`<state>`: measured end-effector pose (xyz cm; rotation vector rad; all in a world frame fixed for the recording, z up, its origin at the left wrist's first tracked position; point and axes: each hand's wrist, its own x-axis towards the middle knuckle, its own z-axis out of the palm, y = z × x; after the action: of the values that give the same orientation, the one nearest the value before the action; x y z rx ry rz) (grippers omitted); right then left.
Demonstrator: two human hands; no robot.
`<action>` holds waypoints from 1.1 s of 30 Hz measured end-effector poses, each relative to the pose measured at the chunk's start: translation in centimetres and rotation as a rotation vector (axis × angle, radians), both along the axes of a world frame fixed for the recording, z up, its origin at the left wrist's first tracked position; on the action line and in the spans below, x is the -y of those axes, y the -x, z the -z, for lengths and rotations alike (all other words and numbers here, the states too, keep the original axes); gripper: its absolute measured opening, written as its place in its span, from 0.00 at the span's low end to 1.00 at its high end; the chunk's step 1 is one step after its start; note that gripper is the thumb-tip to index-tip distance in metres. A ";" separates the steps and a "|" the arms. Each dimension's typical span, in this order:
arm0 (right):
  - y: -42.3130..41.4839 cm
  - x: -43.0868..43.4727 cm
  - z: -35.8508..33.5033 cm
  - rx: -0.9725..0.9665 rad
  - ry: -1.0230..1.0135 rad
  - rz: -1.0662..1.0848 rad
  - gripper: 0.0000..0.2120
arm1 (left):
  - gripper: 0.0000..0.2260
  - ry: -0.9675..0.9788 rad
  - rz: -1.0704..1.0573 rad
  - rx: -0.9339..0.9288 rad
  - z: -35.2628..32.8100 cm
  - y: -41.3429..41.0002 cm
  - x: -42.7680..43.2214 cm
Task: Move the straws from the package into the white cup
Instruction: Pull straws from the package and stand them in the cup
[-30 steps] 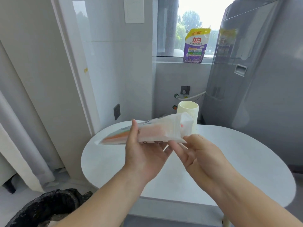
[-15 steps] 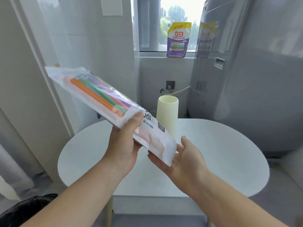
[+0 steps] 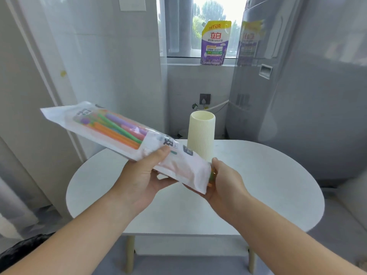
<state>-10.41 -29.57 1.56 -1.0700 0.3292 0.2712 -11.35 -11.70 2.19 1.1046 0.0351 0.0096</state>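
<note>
1. A home laundry corner: a tall grey washing machine (image 3: pixel 297 108) fills the right side.
2. A purple detergent pouch (image 3: pixel 215 43) stands on the window sill (image 3: pixel 182 61) beside it.
3. A wall socket (image 3: pixel 205 98) and a white hose (image 3: pixel 220 105) sit low on the tiled wall.
4. A small round white tabletop (image 3: pixel 258 185) stands in front.
</note>
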 end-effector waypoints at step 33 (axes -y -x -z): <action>-1.2 1.3 0.5 0.499 0.558 -0.087 0.08 | 0.31 0.271 -0.135 -0.059 1.6 -0.3 -1.0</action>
<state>-9.26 -30.90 1.07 -1.6581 -0.1044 -0.0242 -11.03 -10.70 0.60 0.8294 0.1594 0.0914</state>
